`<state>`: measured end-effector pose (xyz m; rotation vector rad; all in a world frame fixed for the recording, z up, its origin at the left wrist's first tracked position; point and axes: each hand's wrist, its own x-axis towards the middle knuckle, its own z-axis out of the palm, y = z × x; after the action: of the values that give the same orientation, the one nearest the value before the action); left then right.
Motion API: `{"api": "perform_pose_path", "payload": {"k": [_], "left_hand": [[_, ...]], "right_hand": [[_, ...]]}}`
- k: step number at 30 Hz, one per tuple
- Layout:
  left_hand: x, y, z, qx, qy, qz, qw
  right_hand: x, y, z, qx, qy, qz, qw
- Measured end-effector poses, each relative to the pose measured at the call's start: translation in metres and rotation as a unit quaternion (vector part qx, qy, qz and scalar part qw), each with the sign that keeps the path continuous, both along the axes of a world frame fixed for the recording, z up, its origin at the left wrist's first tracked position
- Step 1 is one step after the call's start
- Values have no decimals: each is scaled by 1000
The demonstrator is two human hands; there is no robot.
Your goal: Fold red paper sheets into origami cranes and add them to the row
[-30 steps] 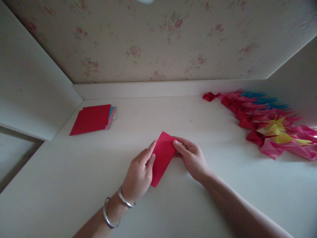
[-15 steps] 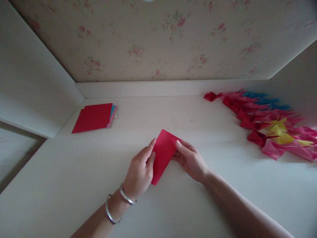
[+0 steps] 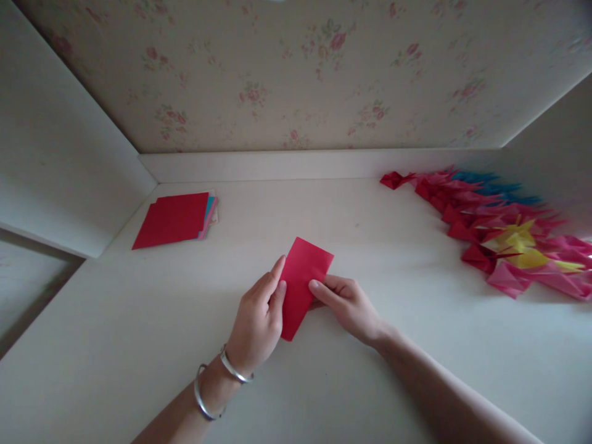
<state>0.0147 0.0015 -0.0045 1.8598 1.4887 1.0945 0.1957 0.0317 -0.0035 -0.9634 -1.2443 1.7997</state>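
Observation:
Between my two hands, above the white tabletop, is a red piece of paper (image 3: 303, 277) shaped as a tilted rectangle, apparently folded. My left hand (image 3: 259, 311) grips its left edge, thumb on the near face and the other fingers partly behind. Two silver bangles circle that wrist. My right hand (image 3: 345, 302) pinches the paper's right edge around mid-length, its thumb on top and its fingers tucked underneath, partly hidden.
At the back left of the white table (image 3: 185, 345) lies a stack of coloured paper (image 3: 173, 216), red on top. Several folded paper figures (image 3: 476, 216) in red, pink, blue and yellow crowd the right side. A flowered wall (image 3: 277, 80) rises behind.
My right hand has slid from the paper's upper right corner down along its right edge. The paper and my left hand have shifted slightly left and up.

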Motion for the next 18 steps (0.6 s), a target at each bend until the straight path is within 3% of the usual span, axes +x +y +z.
{"api": "perform_pose_path", "payload": {"k": [6,13,18], "left_hand": [[-1,0,-1,6,-1,-3,1000],[-1,0,-2,5,1,12,1000],[-1,0,-2,7,0,19,1000]], "right_hand": [[-1,-2,1,9,-24,-4,1000],[5,-4,-6,60,-117,25,991],[4,-6,1,76,-118,53,989]]}}
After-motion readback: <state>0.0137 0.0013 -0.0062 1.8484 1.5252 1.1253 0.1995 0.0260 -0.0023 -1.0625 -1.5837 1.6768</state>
